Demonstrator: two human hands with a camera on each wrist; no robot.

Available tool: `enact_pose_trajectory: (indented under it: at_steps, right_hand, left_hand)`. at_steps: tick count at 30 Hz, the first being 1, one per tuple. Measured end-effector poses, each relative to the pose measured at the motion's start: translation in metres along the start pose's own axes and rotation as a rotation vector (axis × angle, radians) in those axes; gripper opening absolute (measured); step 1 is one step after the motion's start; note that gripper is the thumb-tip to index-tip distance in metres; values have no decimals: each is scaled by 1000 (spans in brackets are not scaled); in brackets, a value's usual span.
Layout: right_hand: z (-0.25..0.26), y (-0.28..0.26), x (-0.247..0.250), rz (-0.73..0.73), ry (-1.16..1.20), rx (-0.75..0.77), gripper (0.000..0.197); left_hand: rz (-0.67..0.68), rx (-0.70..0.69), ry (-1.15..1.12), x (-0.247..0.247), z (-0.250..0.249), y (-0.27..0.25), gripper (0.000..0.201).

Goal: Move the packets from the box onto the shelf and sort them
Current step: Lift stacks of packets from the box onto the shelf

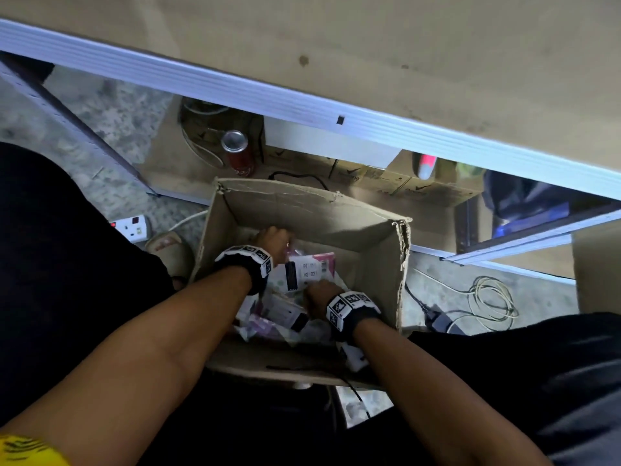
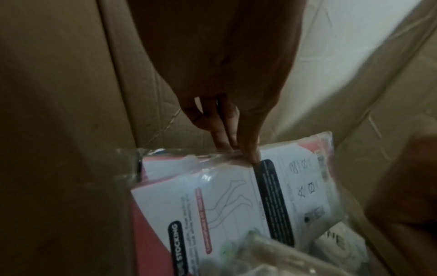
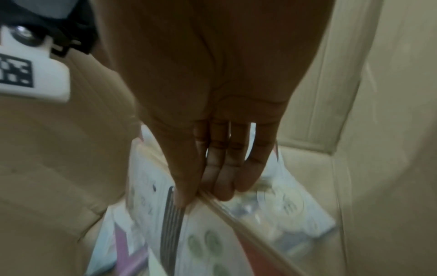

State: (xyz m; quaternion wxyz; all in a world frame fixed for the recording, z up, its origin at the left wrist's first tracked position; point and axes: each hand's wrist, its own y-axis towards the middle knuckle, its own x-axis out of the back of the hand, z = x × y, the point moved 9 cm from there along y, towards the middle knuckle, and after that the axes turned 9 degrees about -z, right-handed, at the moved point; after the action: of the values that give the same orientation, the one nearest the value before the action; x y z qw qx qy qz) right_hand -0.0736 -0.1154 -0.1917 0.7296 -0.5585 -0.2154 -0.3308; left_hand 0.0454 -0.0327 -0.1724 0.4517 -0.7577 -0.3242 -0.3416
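An open cardboard box (image 1: 401, 264) stands on the floor below me, with several flat packets (image 1: 268, 314) heaped inside. On top lies a white and pink stocking packet (image 1: 311, 269) in clear wrap. My left hand (image 1: 274, 238) is in the box's far left part; its thumb and fingers pinch the wrap's top edge (image 2: 238, 151) of that stocking packet (image 2: 212, 196). My right hand (image 1: 319, 294) is at the packet's near side and pinches the edge of a packet (image 3: 151, 186) between thumb and fingers (image 3: 205, 196). The beige shelf (image 1: 403, 45) with its white front edge runs above the box.
On the lower shelf level behind the box are a red can (image 1: 237, 153), brown cartons (image 1: 369, 176) and a dark bag (image 1: 524, 200). A power strip (image 1: 132, 227) and a slipper (image 1: 171, 250) lie left of the box. Coiled cables (image 1: 487, 297) lie to its right.
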Motion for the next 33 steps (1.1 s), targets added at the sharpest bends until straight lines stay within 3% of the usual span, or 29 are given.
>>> enact_pose_trajectory:
  at_steps: [3, 9, 16, 24, 27, 33]
  right_hand:
    - [7, -10, 17, -65, -5, 10, 34]
    - [18, -38, 61, -202, -37, 21, 29]
    - [32, -80, 121, -331, -128, 69, 16]
    - [52, -154, 197, -571, -213, 78, 10]
    - [62, -182, 224, -651, -256, 73, 16]
    - [84, -235, 282, -806, -226, 112, 18]
  left_hand:
    - [1, -29, -45, 13, -9, -14, 17]
    - [-174, -100, 18, 58, -28, -40, 17]
    - [-324, -226, -87, 124, -60, -67, 21]
    - [-438, -399, -54, 219, -113, -124, 8]
    - [-490, -452, -47, 259, -132, -150, 6]
    - [-585, -463, -104, 338, -155, -192, 8]
